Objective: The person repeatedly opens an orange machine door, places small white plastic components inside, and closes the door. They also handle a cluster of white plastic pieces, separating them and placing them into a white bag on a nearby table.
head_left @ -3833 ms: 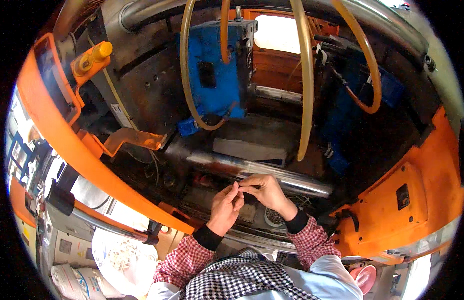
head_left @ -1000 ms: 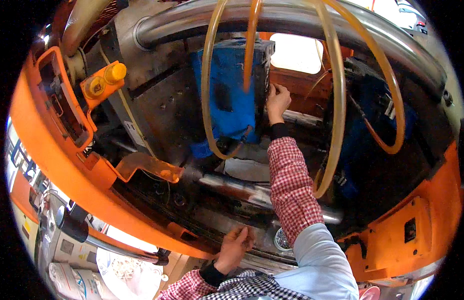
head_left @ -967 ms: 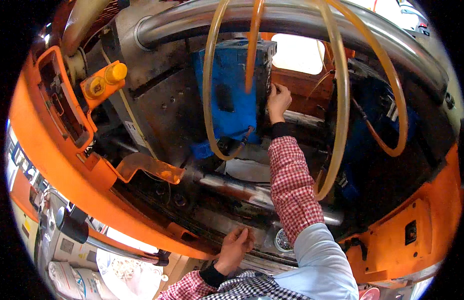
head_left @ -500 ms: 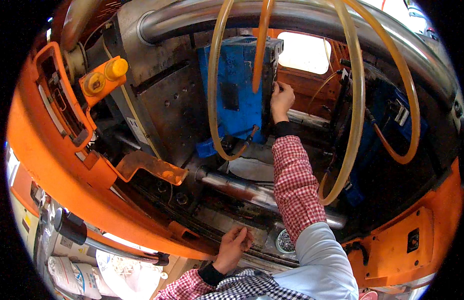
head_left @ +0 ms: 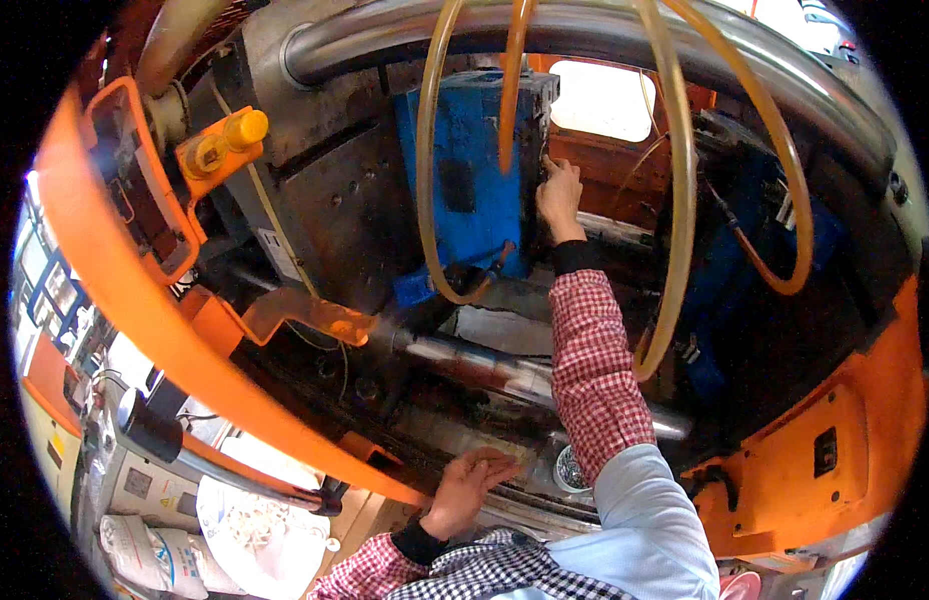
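Blue block stands upright, right hand at its dark side (pinching anything? I cannot tell) — square-on suits best, sleeve clear of the hose; left hand lies low, loosely uncurled.

An orange machine frame, steel bar and blue block show a workshop.

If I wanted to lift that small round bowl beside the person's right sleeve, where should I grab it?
Probably by the left rim of the small bowl, coming from above and the left. The round rim is exposed there, on the side toward the left hand, while the right sleeve overlaps its upper right. Small grey pieces lie inside, so keeping it level seems wise.
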A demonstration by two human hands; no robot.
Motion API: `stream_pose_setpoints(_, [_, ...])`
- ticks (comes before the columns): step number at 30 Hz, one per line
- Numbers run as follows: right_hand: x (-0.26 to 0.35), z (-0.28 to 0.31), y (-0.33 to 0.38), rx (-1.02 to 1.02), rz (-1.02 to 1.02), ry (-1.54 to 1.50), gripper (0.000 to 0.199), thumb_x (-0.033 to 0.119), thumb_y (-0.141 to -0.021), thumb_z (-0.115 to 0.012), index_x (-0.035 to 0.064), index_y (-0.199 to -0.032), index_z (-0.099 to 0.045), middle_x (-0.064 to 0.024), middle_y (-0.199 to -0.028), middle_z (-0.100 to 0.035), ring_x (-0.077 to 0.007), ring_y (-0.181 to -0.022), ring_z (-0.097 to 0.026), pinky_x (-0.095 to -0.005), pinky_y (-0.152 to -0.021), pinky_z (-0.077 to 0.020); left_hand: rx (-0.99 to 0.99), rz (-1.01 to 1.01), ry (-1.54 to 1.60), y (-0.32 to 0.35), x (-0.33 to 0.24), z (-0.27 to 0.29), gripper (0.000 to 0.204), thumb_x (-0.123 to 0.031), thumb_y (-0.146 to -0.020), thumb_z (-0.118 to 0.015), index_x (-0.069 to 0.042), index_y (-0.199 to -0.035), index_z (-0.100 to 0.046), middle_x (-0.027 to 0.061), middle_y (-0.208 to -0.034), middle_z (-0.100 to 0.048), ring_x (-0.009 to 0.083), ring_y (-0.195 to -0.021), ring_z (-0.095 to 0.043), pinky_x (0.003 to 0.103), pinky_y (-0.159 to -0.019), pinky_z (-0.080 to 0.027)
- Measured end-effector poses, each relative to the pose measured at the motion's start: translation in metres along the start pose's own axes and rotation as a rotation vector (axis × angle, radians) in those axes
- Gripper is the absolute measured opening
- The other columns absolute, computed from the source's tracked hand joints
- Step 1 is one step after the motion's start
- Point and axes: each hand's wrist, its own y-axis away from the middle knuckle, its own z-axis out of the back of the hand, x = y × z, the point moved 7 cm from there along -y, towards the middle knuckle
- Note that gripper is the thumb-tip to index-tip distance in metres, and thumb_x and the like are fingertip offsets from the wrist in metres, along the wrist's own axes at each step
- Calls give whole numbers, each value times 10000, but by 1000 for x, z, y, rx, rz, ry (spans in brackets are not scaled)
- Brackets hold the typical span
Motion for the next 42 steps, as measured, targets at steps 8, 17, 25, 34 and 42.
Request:
stream_pose_setpoints(8, [59, 97, 83, -9, 142, -229, 187, -21, -780, -527, 1, -935, -628, -175, -891, -603, -337, -831, -554, -395, -756, -449, -74, 30, -94, -1, -31, -13, 409, -299, -986, -336, 52, -1125, -493, 180, -1028, -609, 268, -916, -627, 340, -808, -521])
stream_pose_setpoints(17, [114, 182, 282, 695, 246, -683, 202, 136, -651, -742, 23, -808, -686, -122, -802, -659, -264, -740, -625, -336, -694, -486, 6, 91, 155, -11, -15, -27, 558, -506, -940, -314, -11, -1013, -562, 107, -896, -641, 206, -780, -605, 294, -671, -458])
stream_pose_setpoints(25, [118, 186, 286, 632, 380, -610, 124, 88, -666, -695, 30, -772, -670, -106, -777, -649, -275, -754, -612, -335, -676, -489, 114, 140, 263, -17, 6, -17, 578, -511, -946, -262, -9, -1050, -530, 114, -931, -628, 195, -856, -543, 313, -706, -413])
stream_pose_setpoints(34, [59, 147, 166, -183, 47, -651, 76, -30, -771, -599, -20, -828, -649, -128, -860, -659, -212, -789, -630, -292, -709, -481, 86, 123, 34, 5, -19, -24, 710, -569, -928, -237, 16, -1269, -450, 139, -1112, -597, 164, -870, -559, 271, -734, -447])
stream_pose_setpoints(42, [-9, 53, 18, -416, -259, -364, 159, 97, -786, -649, -7, -900, -683, -157, -805, -671, -226, -779, -649, -309, -729, -481, -53, 150, -80, 24, -11, -12, 663, -509, -959, -215, 32, -1205, -507, 134, -979, -624, 167, -853, -562, 292, -758, -443])
